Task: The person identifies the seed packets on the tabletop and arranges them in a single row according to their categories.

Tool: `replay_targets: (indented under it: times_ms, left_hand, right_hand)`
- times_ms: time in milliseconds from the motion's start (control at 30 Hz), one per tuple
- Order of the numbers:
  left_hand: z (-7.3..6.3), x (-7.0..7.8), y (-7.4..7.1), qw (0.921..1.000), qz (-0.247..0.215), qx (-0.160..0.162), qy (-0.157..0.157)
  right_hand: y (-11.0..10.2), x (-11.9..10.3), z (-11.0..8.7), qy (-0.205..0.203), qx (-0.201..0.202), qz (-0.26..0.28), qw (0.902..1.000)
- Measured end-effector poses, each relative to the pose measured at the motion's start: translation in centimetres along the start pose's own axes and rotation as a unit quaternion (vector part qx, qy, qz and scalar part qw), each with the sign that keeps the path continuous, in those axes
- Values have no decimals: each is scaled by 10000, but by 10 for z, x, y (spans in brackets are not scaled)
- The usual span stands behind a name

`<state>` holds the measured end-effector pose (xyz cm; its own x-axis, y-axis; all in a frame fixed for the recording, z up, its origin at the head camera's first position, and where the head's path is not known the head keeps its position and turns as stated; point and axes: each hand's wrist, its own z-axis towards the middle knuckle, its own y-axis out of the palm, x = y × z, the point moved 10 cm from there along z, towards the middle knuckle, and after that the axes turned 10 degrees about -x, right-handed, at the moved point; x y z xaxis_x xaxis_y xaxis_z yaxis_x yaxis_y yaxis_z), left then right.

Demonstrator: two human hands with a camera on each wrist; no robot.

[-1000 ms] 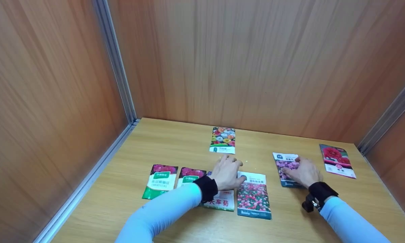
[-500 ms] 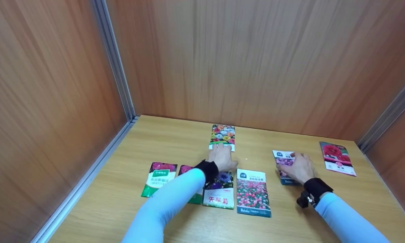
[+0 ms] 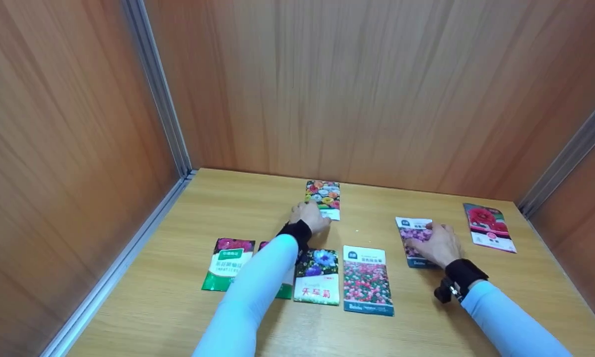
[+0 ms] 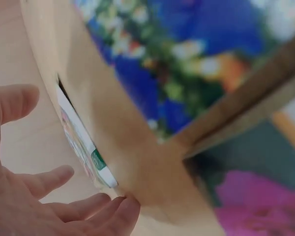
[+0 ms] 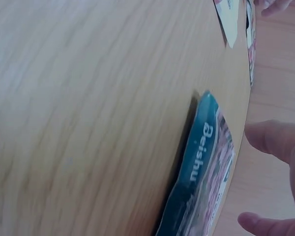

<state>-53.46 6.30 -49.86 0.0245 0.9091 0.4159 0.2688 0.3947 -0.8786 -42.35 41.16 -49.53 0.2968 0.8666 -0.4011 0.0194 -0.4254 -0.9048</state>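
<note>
much room, back edge packet (image 3: 329, 195) to right hand (image 3: 438, 246)

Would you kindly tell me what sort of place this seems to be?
It looks like an enclosed work booth, though I can't be certain: wood-grain panels surround the table at the back and both sides, with metal strips at the corners.

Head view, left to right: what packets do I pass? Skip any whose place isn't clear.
Green-and-white packet → partly covered green-edged packet → blue-flower packet → pink-flower packet → purple-flower packet → red-flower packet. Left out: multicoloured-flower packet, farther back but overlapping the blue-flower packet's left-right span.
</note>
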Motion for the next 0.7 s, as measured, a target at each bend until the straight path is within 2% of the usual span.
replay_targets:
  times_ms: [300, 567, 700]
  left_hand:
    - [-12, -11, -7, 9987, -215, -454, -125]
    - [-17, -12, -8, 9992, 30, -397, -53]
    - [-16, -11, -7, 9992, -15, -392, -59]
  right_hand:
    - [1, 9, 1, 256, -318, 133, 9991]
    - [8, 15, 1, 439, -592, -230, 9970]
    - [9, 17, 4, 474, -693, 9, 9965]
